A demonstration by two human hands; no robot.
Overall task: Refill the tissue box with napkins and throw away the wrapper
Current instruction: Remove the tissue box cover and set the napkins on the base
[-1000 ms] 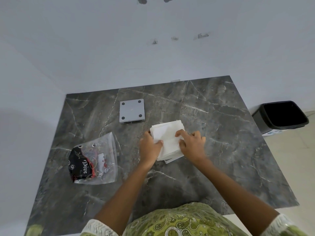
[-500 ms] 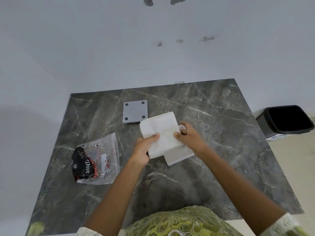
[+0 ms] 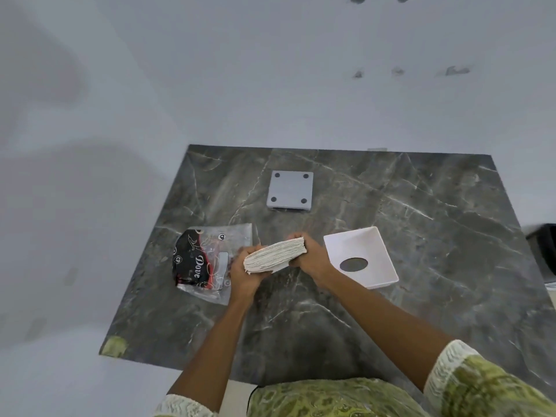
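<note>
1. Lifted since half a second ago, the napkin stack (image 3: 275, 256) now sits edge-on between both hands above the desk (image 3: 421, 206), whereas before it lay flat over the white box part.
2. That white tissue box shell (image 3: 361, 261), with its dark oval opening, is now uncovered and rests on the desk just right of the right hand.
3. The left hand (image 3: 245, 273) has its grip closed around the lower left end of the stack, fingers curled beneath it.
4. The right hand (image 3: 310, 258) has its grip closed on the upper right end, fingers wrapped over the top edge.
5. A clear plastic wrapper (image 3: 207, 263) with a black and red "Dove" print lies flat on the desk, just left of the left hand and partly behind it.
6. A grey square base plate (image 3: 290, 191) with four dark dots at its corners lies farther back on the desk, well apart from the hands.
7. A dark waste bin (image 3: 544, 248) shows at the right edge, beside the desk.
</note>
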